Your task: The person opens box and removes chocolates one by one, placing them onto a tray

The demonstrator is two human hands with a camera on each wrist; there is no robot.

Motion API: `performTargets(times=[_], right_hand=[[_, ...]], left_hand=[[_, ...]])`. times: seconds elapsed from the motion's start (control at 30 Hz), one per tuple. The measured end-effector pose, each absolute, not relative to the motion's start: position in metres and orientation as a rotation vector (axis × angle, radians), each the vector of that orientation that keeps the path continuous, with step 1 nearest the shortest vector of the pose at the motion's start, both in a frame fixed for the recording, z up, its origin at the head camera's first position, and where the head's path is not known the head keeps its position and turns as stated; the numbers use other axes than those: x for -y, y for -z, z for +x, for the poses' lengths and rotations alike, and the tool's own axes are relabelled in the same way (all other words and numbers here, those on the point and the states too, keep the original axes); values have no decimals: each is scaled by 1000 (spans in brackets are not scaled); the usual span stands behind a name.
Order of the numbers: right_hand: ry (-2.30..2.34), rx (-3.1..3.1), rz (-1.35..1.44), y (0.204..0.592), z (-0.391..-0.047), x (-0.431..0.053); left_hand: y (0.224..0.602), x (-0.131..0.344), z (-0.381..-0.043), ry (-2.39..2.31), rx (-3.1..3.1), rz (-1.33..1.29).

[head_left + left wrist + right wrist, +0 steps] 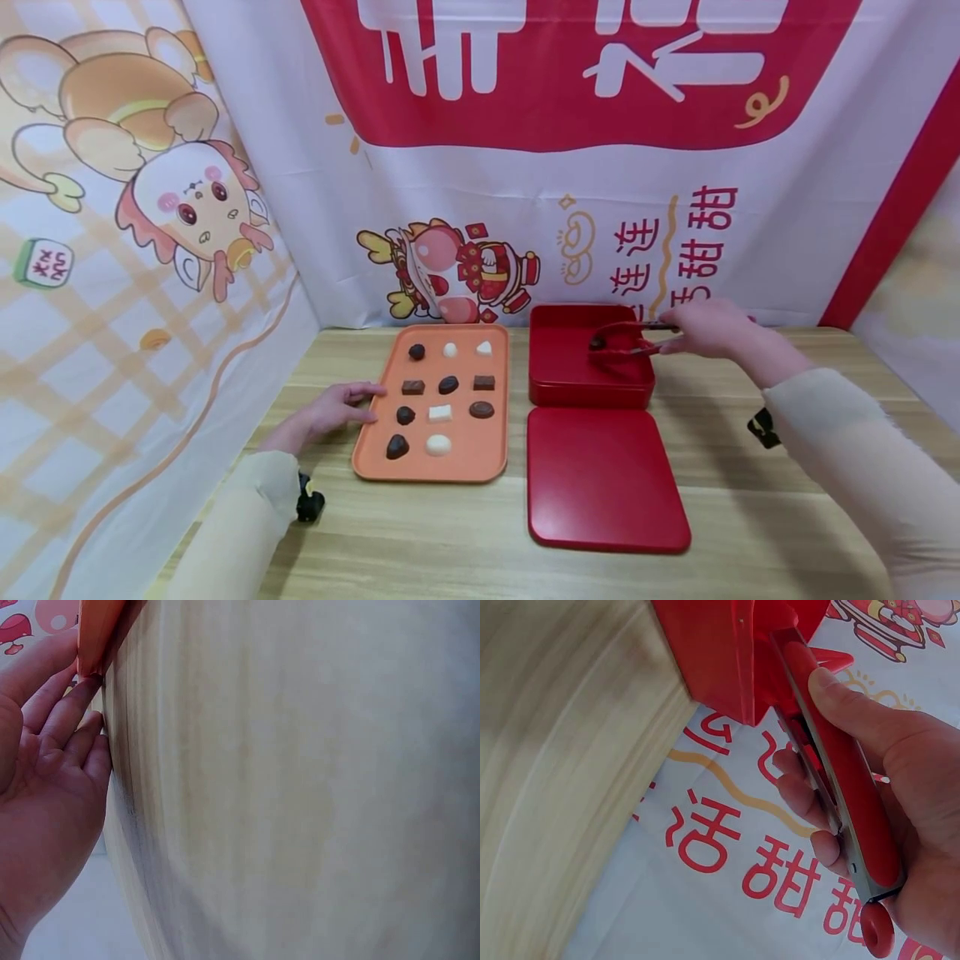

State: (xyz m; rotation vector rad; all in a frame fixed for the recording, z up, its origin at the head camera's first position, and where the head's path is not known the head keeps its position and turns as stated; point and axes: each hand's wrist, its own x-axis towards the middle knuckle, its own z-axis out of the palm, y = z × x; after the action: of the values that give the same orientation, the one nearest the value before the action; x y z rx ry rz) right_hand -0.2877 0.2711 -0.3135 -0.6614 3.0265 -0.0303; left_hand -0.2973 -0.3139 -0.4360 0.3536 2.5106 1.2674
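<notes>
My right hand [705,327] grips red-handled tongs [847,765], whose red tips reach into the square red box [558,392]. A dark chocolate [597,342] is between the tips, inside the box. At the left edge of an orange tray [465,454], my left hand [336,408] touches the rim with extended fingers and thumb. The left wrist view shows those fingers [64,712] against the tray's side. On the tray lie several chocolates in rows, among them a dark oval one [447,384], a white rectangular one [439,412] and a brown oval one [482,409].
A flat red lid [606,479] lies on the wooden table [420,542] in front of the box. Behind stands a printed cloth backdrop [450,183], close to the back of tray and box. Another patterned cloth [150,333] borders the left side.
</notes>
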Motion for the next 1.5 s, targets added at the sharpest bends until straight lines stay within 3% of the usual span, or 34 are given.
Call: performTargets(times=[1.5], right_hand=[[250, -3023, -679, 336, -292, -284]], left_hand=[[435, 313, -297, -1279, -2504, 373]])
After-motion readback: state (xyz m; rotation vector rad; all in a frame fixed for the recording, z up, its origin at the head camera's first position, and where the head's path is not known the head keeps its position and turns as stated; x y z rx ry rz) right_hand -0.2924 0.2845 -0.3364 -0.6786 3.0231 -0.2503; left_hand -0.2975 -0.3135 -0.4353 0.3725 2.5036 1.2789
